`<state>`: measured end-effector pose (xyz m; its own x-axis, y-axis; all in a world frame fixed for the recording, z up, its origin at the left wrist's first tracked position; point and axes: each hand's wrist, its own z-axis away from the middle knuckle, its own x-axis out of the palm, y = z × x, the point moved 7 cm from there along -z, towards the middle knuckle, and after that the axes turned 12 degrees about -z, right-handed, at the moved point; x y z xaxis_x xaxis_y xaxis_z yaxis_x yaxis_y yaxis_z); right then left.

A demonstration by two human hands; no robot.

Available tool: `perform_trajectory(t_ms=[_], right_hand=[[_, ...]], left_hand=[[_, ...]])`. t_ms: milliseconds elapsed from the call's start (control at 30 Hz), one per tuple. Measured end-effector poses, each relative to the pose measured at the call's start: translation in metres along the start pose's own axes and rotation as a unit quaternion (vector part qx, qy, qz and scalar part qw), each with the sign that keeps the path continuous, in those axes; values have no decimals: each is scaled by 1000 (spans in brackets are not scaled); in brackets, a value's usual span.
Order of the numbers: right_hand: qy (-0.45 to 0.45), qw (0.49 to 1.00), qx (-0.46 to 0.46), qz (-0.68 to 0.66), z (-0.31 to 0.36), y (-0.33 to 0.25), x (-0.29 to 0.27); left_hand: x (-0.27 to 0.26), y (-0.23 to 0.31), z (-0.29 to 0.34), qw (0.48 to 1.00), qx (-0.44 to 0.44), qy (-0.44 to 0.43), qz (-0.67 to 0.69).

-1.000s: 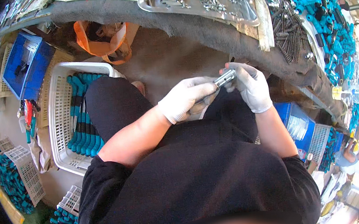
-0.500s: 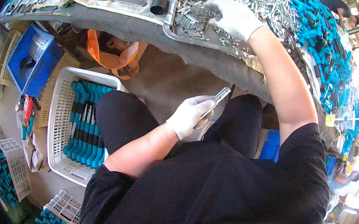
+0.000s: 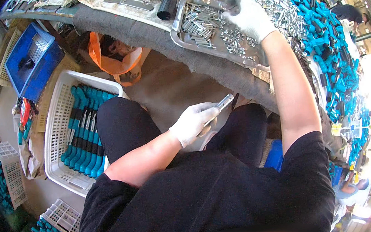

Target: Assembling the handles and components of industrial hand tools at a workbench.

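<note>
Both of my hands wear white gloves. In front of my lap, my left hand (image 3: 192,124) is closed around a slim silver metal part (image 3: 225,102), whose end sticks out past the fingers. My right hand (image 3: 251,19) is over the metal tray (image 3: 177,34) on the workbench, thumb and fingers drawn together. Whatever they pinch, if anything, is too small to make out. Short metal pins (image 3: 197,25) lie in the tray's left part, with small metal pieces (image 3: 236,42) beside them under the hand.
A heap of silver parts (image 3: 276,9) and teal-and-black handles (image 3: 325,47) cover the bench to the right. A black cylinder (image 3: 166,8) stands left of the tray. A white basket (image 3: 55,146) of teal tools sits by my left leg, a blue bin (image 3: 33,83) beyond it.
My right hand has moved slightly up and right over the tray, its fingers going from spread to pinched. My left hand still holds the metal part, almost unmoved.
</note>
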<state>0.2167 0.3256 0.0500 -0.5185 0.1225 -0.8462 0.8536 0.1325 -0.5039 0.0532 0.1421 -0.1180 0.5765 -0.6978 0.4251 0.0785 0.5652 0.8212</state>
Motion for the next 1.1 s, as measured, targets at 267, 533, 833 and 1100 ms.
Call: perform_trajectory(t_ms=[267,533,833,1100], right_hand=[[-49,992,-27,109,-1,-9,14],[16,999,-4,38,-11,-9,-3],[21,997,-62,41,-11,-1,3],[-32,998,-9,44,-10,-9,11]], left_hand=[[-1,-6,-1,1000,-8,16,12],[-1,-6,-3,999,-7,21,28],[-1,-1,-2,999,-1,25,24],[-3,-3,-2,999,8,17,29]])
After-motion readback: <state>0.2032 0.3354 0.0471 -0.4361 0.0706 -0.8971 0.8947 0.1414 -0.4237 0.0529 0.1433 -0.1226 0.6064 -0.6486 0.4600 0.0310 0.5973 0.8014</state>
